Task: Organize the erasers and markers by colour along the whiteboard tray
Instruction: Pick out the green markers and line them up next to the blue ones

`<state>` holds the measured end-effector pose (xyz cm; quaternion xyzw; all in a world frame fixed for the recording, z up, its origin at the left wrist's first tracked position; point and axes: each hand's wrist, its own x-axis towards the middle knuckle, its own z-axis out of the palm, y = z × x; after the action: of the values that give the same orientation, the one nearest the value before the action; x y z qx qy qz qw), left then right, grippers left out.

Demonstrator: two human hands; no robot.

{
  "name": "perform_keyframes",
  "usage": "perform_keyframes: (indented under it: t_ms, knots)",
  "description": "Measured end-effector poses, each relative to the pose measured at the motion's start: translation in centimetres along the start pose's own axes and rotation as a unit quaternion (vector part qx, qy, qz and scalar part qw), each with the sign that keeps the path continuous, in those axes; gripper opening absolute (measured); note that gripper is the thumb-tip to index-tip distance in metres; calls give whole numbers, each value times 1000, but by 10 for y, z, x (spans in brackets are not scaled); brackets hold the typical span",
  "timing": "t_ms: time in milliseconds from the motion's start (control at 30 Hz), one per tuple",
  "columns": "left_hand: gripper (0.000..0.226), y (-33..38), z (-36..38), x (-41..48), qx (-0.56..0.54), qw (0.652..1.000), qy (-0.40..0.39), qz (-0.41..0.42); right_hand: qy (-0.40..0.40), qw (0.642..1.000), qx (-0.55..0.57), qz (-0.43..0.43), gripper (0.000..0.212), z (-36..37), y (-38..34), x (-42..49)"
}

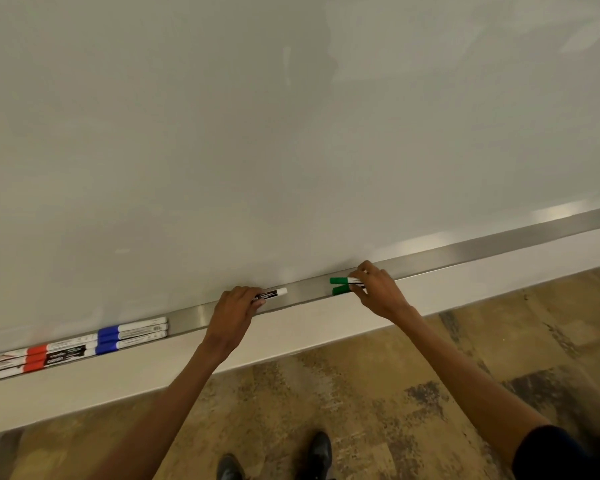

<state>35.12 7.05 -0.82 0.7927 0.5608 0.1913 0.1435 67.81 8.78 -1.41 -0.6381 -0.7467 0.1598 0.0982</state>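
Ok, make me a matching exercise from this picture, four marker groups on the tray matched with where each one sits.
Things:
1. red markers
2. blue markers
3. black marker
4. green markers

Places:
A. under the right hand
B. far left of the tray
C. held by the left hand
D. just right of the red ones

Pairs: 1-B, 2-D, 3-C, 4-A

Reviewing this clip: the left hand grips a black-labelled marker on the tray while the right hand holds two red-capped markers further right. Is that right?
Not quite. In the head view, the two markers under the right hand have green caps, not red. The rest holds: the left hand grips the black-labelled marker on the tray.
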Motion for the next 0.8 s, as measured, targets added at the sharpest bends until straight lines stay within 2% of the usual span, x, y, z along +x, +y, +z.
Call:
perform_keyframes:
  t_ms: [167, 400, 567, 800]
  knots:
    - [16, 5, 8, -6, -19, 1000, -3, -11, -33, 999, 3, 33, 27, -3, 13, -1]
    - [15, -27, -2, -45, -12, 998, 20, -56, -18, 999, 34, 34, 31, 5, 3, 3]
    - [15, -62, -15, -85, -8, 990, 47, -134, 5, 998, 57, -11, 32, 19, -40, 12]
    - [12, -100, -41, -143, 10, 984, 54, -169, -15, 991, 68, -116, 35, 54, -139, 35]
